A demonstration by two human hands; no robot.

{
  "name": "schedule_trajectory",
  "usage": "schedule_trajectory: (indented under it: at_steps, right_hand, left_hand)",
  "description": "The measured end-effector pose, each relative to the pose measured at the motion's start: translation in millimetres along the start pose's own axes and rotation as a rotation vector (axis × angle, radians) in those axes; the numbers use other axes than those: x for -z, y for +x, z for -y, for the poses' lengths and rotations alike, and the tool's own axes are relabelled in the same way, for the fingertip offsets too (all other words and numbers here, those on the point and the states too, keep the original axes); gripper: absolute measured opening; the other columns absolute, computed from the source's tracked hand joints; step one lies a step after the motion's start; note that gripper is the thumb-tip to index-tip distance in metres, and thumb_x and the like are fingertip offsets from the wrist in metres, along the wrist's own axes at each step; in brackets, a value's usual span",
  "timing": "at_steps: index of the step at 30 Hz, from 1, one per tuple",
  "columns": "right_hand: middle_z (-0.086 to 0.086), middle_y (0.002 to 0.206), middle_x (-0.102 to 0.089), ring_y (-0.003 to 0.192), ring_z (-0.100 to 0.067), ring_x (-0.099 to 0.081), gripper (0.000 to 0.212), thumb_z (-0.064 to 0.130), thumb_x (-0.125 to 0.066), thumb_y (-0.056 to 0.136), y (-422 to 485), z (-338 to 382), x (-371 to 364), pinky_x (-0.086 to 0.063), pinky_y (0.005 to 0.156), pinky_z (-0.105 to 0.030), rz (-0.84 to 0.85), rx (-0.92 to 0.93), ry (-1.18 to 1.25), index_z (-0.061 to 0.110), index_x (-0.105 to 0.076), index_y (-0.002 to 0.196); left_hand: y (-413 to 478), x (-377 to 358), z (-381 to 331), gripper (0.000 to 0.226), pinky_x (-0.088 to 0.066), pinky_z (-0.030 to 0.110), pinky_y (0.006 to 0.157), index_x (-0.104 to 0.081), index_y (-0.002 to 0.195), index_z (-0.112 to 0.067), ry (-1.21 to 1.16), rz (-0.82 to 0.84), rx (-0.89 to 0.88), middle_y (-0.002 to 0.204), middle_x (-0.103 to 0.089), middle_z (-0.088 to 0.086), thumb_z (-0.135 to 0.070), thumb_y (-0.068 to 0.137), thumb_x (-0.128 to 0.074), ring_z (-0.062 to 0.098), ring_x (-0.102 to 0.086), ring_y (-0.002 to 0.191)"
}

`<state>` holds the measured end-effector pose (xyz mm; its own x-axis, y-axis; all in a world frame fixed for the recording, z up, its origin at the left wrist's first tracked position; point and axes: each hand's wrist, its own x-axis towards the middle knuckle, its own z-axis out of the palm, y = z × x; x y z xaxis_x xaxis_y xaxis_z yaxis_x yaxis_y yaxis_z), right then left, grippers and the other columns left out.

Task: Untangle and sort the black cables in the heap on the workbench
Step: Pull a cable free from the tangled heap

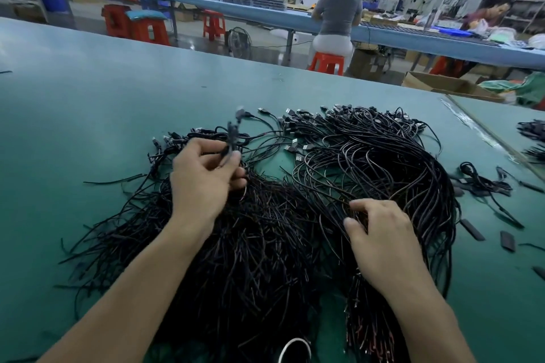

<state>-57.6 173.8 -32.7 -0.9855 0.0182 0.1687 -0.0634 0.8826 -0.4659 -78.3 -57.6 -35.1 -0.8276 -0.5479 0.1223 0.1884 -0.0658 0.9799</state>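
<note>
Head view: the heap (250,244) of black cables lies mid-workbench (88,97), right in front of the person; its left part is a loose mass of stray ends fanning toward the near edge; its right part is a looped bundle (383,162) whose strands run in parallel arcs, probably the more ordered share.

The USB plugs (292,118) mostly point to the far edge; likely laid that way so ends can be matched.

Left hand (206,174): raised above the heap, wrist bent back, forearm coming in from the lower left; thumb and curled fingers pinch one cable (233,138) just below its plug; the plug sticks up, motion-blurred; held high, I judge, so the strand lifts free of the tangle.

Right hand (386,244): low on the near side of the looped bundle, palm down, forearm from the lower right; thumb and forefinger are bent and close narrowly on a few strands; the other fingers are tucked under and hidden; probably pinning the bundle so it stays put when the single cable is drawn out.

Step, as a guess: separating one cable; most of the heap is unsorted.

Risk: the lifted strand drags neighbours along with it.

Also there:
- a small cable clump (483,183) well apart on the right
- flat black pieces (472,228) scattered near it
- a white ring (295,348) at the near edge, partly under cables
- another cable pile (533,130) past the bench seam
- a seated person (336,12) at a far bench, back turned
</note>
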Motion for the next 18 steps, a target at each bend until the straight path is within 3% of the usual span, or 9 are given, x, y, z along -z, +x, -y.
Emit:
schedule_trajectory:
  at_steps: [4,7,9,12,15,16,18]
  right_hand:
    - [-0.001,0.137,-0.052,0.122,-0.025,-0.046,0.040,0.027,-0.050,0.101,0,0,-4,-0.038,0.098,-0.035,-0.009,-0.051,-0.130,0.025,-0.049,0.141]
    - [-0.002,0.137,-0.051,0.120,-0.024,-0.048,0.043,0.030,-0.049,0.101,0,-2,-7,-0.040,0.095,-0.033,-0.036,-0.056,-0.165,0.023,-0.046,0.144]
    - [-0.001,0.134,-0.050,0.116,-0.022,-0.048,0.042,0.033,-0.049,0.102,1,-3,-9,-0.040,0.092,-0.031,-0.037,-0.051,-0.193,0.025,-0.048,0.143]
    - [0.000,0.124,-0.053,0.111,-0.022,-0.049,0.032,0.036,-0.047,0.102,5,0,-10,-0.042,0.091,-0.032,-0.026,-0.051,-0.246,0.030,-0.059,0.131]
    - [0.001,0.111,-0.055,0.110,-0.022,-0.049,0.025,0.038,-0.048,0.102,9,9,-7,-0.039,0.090,-0.035,-0.015,-0.051,-0.286,0.034,-0.066,0.118]
    - [0.004,0.107,-0.052,0.108,-0.020,-0.046,0.022,0.039,-0.049,0.101,10,12,-6,-0.035,0.088,-0.036,-0.018,-0.034,-0.269,0.037,-0.067,0.113]
    - [0.011,0.103,-0.046,0.102,-0.013,-0.037,0.016,0.038,-0.051,0.100,8,21,-4,-0.025,0.085,-0.034,0.010,0.042,-0.133,0.041,-0.066,0.105]
  left_hand:
    - [23,4,6,0.022,-0.059,0.025,0.075,-0.064,0.103,-0.015,-0.064,-0.134,0.085,0.109,-0.062,0.007,0.004,0.091,-0.066,0.011,-0.069,0.083]
    - [24,2,9,0.043,-0.052,0.022,0.090,-0.059,0.129,-0.015,0.024,-0.069,0.076,0.125,-0.060,0.000,0.006,0.092,-0.063,0.006,-0.062,0.109]
    - [14,0,10,0.051,-0.046,0.016,0.091,-0.057,0.133,-0.024,0.160,-0.036,-0.022,0.133,-0.054,-0.006,0.004,0.091,-0.065,0.000,-0.054,0.117]
    - [-4,-7,4,0.045,-0.045,0.021,0.096,-0.062,0.112,-0.042,0.407,-0.061,-0.254,0.117,-0.046,-0.022,-0.003,0.089,-0.067,-0.006,-0.051,0.105]
    - [-16,-14,-7,0.039,-0.049,0.016,0.075,-0.065,0.087,-0.038,0.406,0.047,-0.372,0.095,-0.062,-0.016,0.000,0.089,-0.065,0.003,-0.060,0.082]
    - [-18,-15,-10,0.040,-0.048,0.013,0.069,-0.065,0.085,-0.037,0.392,0.118,-0.395,0.089,-0.066,-0.015,0.002,0.088,-0.065,0.003,-0.061,0.077]
    - [-23,-16,-16,0.042,-0.047,0.009,0.073,-0.067,0.094,-0.036,0.433,0.312,-0.442,0.092,-0.068,-0.020,0.005,0.084,-0.067,-0.002,-0.063,0.087]
